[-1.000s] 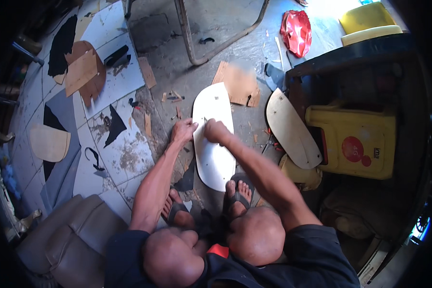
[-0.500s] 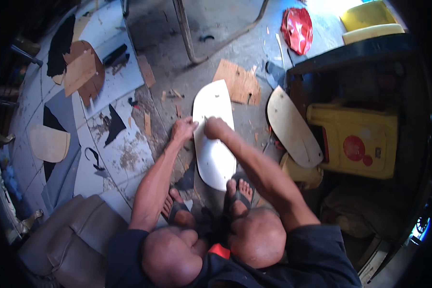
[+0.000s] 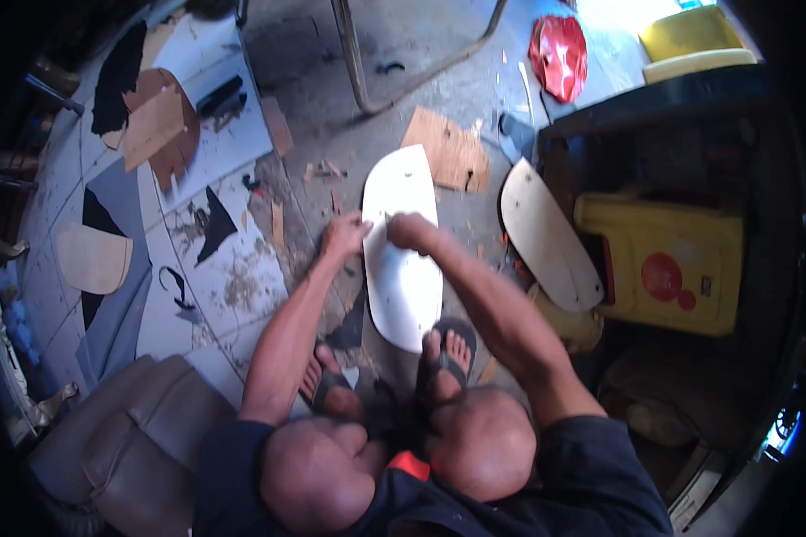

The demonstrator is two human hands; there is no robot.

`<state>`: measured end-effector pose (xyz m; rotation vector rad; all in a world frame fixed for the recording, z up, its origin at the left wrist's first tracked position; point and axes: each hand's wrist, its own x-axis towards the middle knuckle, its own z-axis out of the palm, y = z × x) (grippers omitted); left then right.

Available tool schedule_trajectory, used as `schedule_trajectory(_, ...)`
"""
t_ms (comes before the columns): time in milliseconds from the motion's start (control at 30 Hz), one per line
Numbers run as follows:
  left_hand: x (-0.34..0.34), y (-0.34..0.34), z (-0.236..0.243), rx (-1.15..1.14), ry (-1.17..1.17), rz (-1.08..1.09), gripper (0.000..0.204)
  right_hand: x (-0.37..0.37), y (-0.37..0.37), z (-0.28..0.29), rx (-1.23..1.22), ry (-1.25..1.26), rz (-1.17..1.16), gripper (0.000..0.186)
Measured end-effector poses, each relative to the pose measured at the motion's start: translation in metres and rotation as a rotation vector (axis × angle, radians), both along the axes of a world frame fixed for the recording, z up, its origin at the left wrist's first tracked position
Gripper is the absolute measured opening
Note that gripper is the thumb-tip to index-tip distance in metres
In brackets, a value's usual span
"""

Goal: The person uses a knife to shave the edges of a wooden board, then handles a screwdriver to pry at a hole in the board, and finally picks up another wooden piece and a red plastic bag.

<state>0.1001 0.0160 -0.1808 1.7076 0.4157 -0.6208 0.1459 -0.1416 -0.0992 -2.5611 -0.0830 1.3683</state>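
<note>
Head view: found a white panel [image 3: 403,291] lying lengthwise on the grey floor [image 3: 300,85], ahead of the feet and in reach of both hands, straight along the right side, rounded along the left, marked with a few small dark spots. Saw the left hand [image 3: 344,237] mostly outside the panel's left edge, a little above its middle, with fingertips at the rim and fingers bent rather than spread; could not tell any firm grip. Saw the right hand [image 3: 410,234] level with it, directly over the panel, with fingers curled in and pressed together; could not tell the thing pinched there, perhaps something small and thin, hidden under the knuckles. Noted the right sandal [image 3: 461,333] just beside the panel's lower end, and the left sandal [image 3: 333,381] farther left, near a dark scrap [image 3: 349,327].

Beyond the panel's upper end, saw a brown wood sheet [image 3: 452,152]; to the right, a second, paler panel [image 3: 546,234] beside a yellow container [image 3: 716,242]. Farther off, noticed a crumpled red object [image 3: 558,58] and a bent metal frame [image 3: 354,76]. Over on the left, saw a tan curved piece [image 3: 94,259] on grey cloth [image 3: 127,313], and nearer, brown padded upholstery [image 3: 161,438].
</note>
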Motion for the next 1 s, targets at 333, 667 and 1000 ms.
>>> schedule_trajectory(333,0.005,0.0,0.013,-0.087,0.025,0.097,0.026,-0.063,0.012,0.0,0.17,-0.332,-0.434,0.037)
schedule_trajectory(667,0.007,0.011,-0.012,-0.007,-0.042,-0.01,0.023,-0.036,0.013,0.035,0.069,-0.323,-0.209,0.031)
schedule_trajectory(1000,0.014,-0.003,0.027,0.198,-0.024,-0.103,0.028,-0.041,0.013,0.063,-0.096,-0.145,-0.036,0.036)
